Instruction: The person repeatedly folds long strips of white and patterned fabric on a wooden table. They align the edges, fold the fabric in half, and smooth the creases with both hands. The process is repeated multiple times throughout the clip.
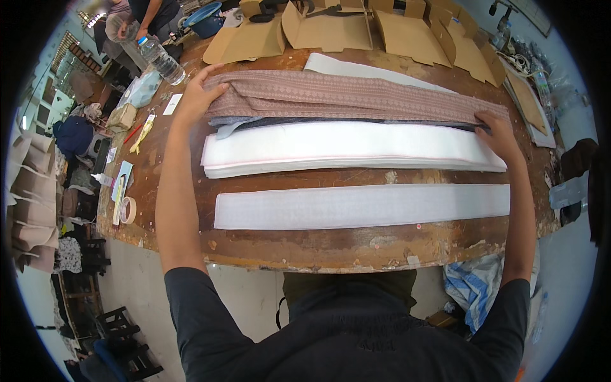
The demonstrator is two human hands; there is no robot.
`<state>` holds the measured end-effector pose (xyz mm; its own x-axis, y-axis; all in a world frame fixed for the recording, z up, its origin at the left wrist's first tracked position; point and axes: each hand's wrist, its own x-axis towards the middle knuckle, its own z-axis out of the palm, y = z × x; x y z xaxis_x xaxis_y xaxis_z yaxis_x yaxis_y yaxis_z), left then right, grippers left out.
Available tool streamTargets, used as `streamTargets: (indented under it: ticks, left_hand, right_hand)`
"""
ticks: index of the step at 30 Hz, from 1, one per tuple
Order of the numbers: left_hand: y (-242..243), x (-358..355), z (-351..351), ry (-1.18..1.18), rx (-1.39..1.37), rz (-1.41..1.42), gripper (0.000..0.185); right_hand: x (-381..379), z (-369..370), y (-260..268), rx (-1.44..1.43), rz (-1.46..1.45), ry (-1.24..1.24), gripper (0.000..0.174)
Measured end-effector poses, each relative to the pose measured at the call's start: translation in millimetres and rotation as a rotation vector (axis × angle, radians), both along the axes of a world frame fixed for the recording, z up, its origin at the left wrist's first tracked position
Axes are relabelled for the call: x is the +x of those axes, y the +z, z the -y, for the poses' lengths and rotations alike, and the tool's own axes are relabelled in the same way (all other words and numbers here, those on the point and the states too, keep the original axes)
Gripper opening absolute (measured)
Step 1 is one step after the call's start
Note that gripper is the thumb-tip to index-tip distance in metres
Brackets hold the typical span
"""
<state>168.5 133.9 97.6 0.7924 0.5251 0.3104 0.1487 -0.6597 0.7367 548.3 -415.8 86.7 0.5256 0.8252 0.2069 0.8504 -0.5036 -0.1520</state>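
Observation:
A long dusty-pink patterned fabric strip (353,98) stretches across the worktable, with loose folds towards its left end. My left hand (204,93) grips that left end, thumb on top. At the opposite end my right hand (499,133) holds the strip's lower corner, fingers over the cloth. Dark grey fabric (310,123) shows beneath the patterned cloth. Just below lies a stack of white fabric strips (353,143), partly overlapped by the grey cloth. Closer to my body, a single white strip (363,207) lies flat. Another white piece (363,71) sticks out behind the patterned strip.
Opened cardboard boxes (329,33) line the table's far side. At the left are a water bottle (162,59), a tape roll (128,210), a red pen (132,133) and a small glue bottle (102,179). Another person (152,16) stands at the far left.

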Motion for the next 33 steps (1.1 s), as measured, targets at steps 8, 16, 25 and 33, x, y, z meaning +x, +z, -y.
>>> streamTargets:
  ticks: [8, 16, 25, 33]
  left_hand:
    - [-22.3, 5.5, -6.2, 0.076, 0.083, -0.089, 0.051]
    - [-31.3, 11.0, -0.2, 0.126, 0.205, -0.227, 0.05]
    - [-33.2, 5.8, -0.6, 0.127, 0.356, -0.253, 0.044]
    - [-41.6, 1.8, -11.7, 0.239, 0.297, -0.218, 0.032]
  right_hand:
    - [-2.8, -0.4, 2.0, -0.023, 0.019, -0.012, 0.038]
    - [-2.4, -0.1, 1.1, -0.011, 0.011, 0.004, 0.039]
    - [-3.8, -0.1, 0.2, -0.009, 0.04, -0.005, 0.039]
    - [-5.3, -1.4, 1.8, -0.001, 0.007, -0.008, 0.038]
